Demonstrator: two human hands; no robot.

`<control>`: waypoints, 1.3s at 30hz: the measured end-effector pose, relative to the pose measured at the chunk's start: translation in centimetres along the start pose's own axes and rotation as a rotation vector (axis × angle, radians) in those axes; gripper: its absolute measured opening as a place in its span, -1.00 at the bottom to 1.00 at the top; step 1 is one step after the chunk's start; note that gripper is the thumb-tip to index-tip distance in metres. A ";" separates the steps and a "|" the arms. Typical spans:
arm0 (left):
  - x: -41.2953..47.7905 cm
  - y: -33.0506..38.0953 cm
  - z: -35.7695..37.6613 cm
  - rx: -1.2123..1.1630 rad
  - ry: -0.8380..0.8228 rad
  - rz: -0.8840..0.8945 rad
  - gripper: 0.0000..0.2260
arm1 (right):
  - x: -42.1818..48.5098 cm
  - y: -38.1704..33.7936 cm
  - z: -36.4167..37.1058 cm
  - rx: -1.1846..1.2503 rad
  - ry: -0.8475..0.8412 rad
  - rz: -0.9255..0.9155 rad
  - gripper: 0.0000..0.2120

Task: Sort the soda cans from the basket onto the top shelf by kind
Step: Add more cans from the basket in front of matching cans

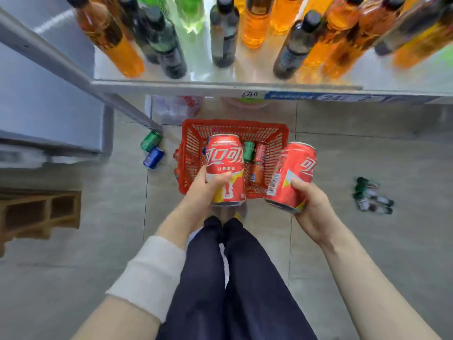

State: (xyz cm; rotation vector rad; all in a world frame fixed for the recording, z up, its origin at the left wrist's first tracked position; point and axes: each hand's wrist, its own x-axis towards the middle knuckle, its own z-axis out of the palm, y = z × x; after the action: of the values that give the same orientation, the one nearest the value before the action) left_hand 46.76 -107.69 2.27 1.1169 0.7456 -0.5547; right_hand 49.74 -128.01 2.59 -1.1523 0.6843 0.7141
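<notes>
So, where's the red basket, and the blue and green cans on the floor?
red basket [235, 123], head view, far rim.
blue floor can [153, 157], head view, its side.
green floor can [151, 141], head view, its side.

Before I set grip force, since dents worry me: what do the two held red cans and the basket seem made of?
Left can, gripped by the left hand: probably thin metal, glossy printed coat, sheen along its side. Right can, in the right hand: looks alike, glossy print, barcode. Basket: likely moulded plastic, uniform red, slotted walls.
</notes>
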 end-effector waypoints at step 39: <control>-17.5 30.0 16.6 0.432 -0.194 1.031 -0.63 | -21.0 -30.1 7.4 -0.267 -0.073 -1.036 -0.29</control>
State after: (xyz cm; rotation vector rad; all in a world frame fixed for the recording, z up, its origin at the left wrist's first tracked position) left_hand 61.56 -112.24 37.51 1.6308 -0.1850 0.0772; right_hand 61.92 -131.33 37.84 -1.5058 -0.1266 -0.0491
